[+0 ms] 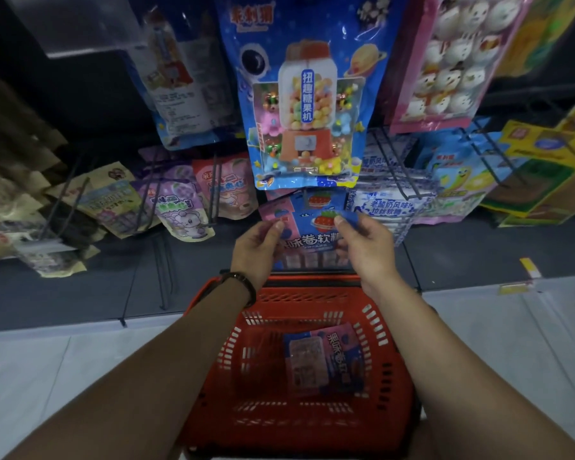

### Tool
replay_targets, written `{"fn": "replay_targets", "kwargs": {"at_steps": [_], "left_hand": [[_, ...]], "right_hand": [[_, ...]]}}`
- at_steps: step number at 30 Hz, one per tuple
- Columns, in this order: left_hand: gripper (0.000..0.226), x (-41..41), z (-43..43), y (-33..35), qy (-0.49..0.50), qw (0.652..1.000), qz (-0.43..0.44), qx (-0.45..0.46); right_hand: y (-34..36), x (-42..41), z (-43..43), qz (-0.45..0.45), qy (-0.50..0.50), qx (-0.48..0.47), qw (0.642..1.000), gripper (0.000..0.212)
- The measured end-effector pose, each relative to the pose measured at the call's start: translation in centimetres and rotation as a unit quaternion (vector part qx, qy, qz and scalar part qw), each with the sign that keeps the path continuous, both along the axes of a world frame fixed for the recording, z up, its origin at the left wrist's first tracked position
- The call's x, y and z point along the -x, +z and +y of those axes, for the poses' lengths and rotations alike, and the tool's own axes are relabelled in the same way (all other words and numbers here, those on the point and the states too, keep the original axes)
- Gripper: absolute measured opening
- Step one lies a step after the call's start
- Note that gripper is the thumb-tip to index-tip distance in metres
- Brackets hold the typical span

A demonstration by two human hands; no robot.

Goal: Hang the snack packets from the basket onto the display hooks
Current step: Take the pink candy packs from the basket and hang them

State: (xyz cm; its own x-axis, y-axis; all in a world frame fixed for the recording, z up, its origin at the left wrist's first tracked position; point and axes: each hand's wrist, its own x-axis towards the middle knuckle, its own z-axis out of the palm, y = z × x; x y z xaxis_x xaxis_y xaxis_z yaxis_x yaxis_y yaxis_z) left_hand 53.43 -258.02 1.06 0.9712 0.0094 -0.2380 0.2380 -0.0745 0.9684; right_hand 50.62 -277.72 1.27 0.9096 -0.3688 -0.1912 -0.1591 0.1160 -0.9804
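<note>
I hold a blue and pink snack packet (312, 239) upright in front of the display, just above the red basket (213, 386). My left hand (258, 249) pinches its upper left corner. My right hand (365, 247) pinches its upper right corner. Behind the held packet hangs a matching blue and pink packet (309, 199) on the low row. One more matching packet (326, 358) lies flat on the basket's floor. The hook itself is hidden behind the packets.
A large blue candy-machine bag (307, 94) hangs right above my hands. Purple and pink packets (180, 207) hang to the left, white-blue packets (385, 200) on wire hooks (409, 180) to the right, yellow boxes (545, 167) farther right. The basket stands on pale floor tiles (512, 343).
</note>
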Motion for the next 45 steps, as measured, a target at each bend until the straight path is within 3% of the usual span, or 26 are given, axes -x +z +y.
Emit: {"fn": "replay_targets", "kwargs": {"at_steps": [6, 9, 11, 17, 19, 24, 29, 35, 43, 45], "left_hand": [[0.015, -1.6, -0.6, -0.5, 0.033, 0.998, 0.058, 0.016], [0.026, -2.5, -0.5, -0.8, 0.034, 0.997, 0.064, 0.005], [0.020, -3.0, -0.5, -0.7, 0.044, 0.997, 0.071, 0.003], [0.016, -3.6, -1.0, -0.4, 0.052, 0.997, 0.058, -0.018], [0.025, -3.6, -1.3, -0.3, 0.053, 0.997, 0.059, -0.018], [0.020, -3.2, -1.5, -0.6, 0.046, 0.997, 0.048, 0.029], [0.015, -3.5, -1.4, -1.3, 0.065, 0.997, 0.028, -0.010], [0.069, -4.2, -1.8, -1.6, 0.090, 0.988, 0.119, -0.046], [0.075, -5.0, -2.0, -1.2, 0.092, 0.986, 0.131, -0.045], [0.068, -5.0, -2.0, -1.0, 0.077, 0.987, 0.133, -0.053]], "right_hand": [[-0.9, -1.5, 0.6, 0.027, -0.034, -0.039, 0.998, 0.013], [-0.7, -2.2, 0.8, 0.031, -0.058, -0.063, 0.996, 0.005], [-0.7, -2.6, 1.1, 0.028, -0.067, -0.081, 0.994, 0.005], [-1.2, -2.6, 1.0, -0.004, -0.041, -0.075, 0.996, 0.037], [-1.1, -2.6, 1.0, -0.015, -0.046, -0.071, 0.996, 0.039], [-0.7, -2.2, 0.9, -0.041, -0.058, -0.068, 0.995, 0.043], [-1.1, -2.1, 0.3, -0.044, -0.057, -0.070, 0.995, 0.037], [-0.4, -1.7, 1.2, -0.005, -0.010, -0.082, 0.997, 0.060], [-0.7, -1.6, 0.4, 0.005, 0.041, -0.043, 0.998, 0.040], [-1.0, -1.4, 0.5, 0.003, 0.054, -0.009, 0.998, 0.059]]}}
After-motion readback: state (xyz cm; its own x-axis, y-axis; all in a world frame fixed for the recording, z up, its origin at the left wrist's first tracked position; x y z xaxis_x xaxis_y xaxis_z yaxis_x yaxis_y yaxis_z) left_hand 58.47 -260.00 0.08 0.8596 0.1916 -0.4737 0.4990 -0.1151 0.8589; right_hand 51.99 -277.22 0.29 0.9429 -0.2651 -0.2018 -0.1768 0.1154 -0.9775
